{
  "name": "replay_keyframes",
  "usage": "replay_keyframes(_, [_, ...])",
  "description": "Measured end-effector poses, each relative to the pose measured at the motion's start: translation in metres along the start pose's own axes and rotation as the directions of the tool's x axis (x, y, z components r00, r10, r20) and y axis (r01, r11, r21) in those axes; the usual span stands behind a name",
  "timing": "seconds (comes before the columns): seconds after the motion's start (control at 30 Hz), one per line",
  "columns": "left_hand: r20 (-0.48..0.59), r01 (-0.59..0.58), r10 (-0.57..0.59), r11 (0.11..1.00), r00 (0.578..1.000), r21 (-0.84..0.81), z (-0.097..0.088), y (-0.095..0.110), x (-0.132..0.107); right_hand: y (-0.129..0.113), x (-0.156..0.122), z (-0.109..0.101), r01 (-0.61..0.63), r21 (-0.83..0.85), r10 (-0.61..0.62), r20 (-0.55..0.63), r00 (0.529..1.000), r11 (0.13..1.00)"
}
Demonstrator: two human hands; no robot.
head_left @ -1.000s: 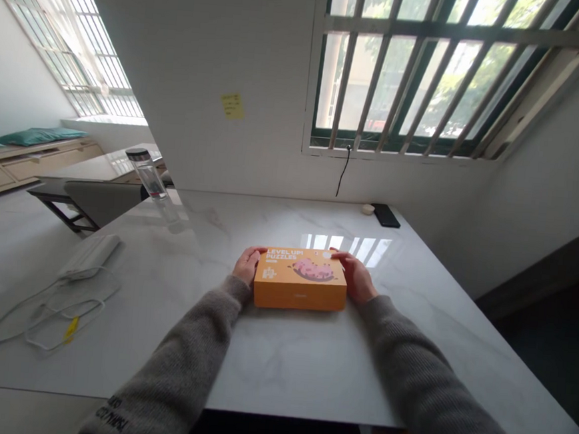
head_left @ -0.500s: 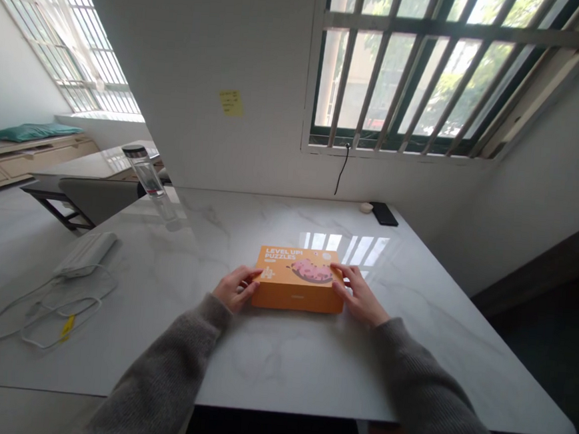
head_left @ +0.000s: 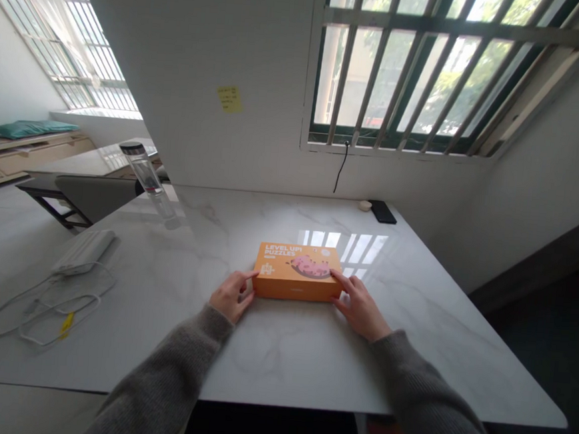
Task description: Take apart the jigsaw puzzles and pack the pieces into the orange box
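Note:
An orange puzzle box [head_left: 298,269] lies on the white marble-patterned table [head_left: 278,360], its lid printed with "LEVEL UP! PUZZLES" and a pink figure. My left hand [head_left: 230,296] holds the box's near left corner, index finger at the top edge and thumb low at the side. At the opposite end, my right hand [head_left: 362,308] has its index finger on the lid's right edge and its thumb by the lower front corner. The lid looks closed; the contents are hidden.
To the left lie a white flat device [head_left: 85,252] and a looped white cable [head_left: 61,313] with a yellow tag. A clear bottle [head_left: 143,165] stands at the far left edge. A black phone [head_left: 383,212] and a small pale round object [head_left: 365,205] are at the back right.
The box's front face now looks shorter, and its lower edge sits higher in view. Both hands stay at the box's ends with slightly shifted fingers. The whole view has moved a little.

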State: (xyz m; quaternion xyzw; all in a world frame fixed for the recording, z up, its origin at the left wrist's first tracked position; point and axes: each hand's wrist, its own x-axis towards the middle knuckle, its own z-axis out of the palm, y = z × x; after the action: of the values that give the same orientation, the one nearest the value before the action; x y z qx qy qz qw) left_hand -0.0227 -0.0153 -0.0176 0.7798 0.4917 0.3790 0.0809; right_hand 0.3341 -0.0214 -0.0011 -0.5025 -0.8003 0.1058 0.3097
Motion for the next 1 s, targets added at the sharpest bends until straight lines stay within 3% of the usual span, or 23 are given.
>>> replay_keyframes(0.17, [0.022,-0.005,0.006,0.999,1.000,-0.050,0.004,-0.002,0.002,0.002,0.003,0.005,0.023,-0.048,-0.023,0.010,1.000,0.999])
replay_keyframes(0.3, [0.044,0.007,-0.007,1.000,0.999,0.007,0.010,-0.004,0.002,0.002,0.007,0.011,0.044,-0.080,-0.045,-0.006,0.999,0.996])
replay_keyframes(0.6, [0.032,-0.139,0.138,0.990,0.990,0.025,0.017,0.000,0.005,-0.004,0.011,0.013,0.065,-0.010,-0.065,-0.015,0.998,0.998])
replay_keyframes(0.83, [0.011,-0.166,0.166,0.974,0.986,0.154,0.018,0.003,0.013,-0.013,0.011,0.012,0.037,-0.041,-0.038,-0.014,0.999,0.998])
replay_keyframes(1.0, [0.004,-0.212,0.218,0.948,0.976,0.239,0.021,-0.008,0.024,-0.007,0.013,0.018,0.063,-0.086,-0.064,-0.008,0.998,0.994])
